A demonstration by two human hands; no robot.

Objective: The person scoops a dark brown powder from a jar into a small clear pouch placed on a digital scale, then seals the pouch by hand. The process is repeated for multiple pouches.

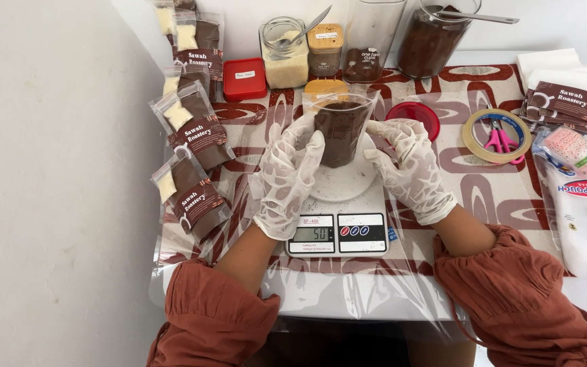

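Your way straight back is blocked: a square red lidded box [244, 79], a glass jar of pale granules with a spoon [285, 53] and a tall glass jar of brown powder [431, 39] line the wall. To your left, filled clear pouches [196, 129] crowd the edge. Rightward, a red round lid [416, 117] and a tape roll ringing pink scissors [497, 136] narrow the mat; bare cloth lies between them and the white digital scale [338, 234].

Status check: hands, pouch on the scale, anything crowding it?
Left hand and right hand, gloved, both grip the clear pouch of brown powder. Pouch upright on the white scale. Red lid close behind right hand.
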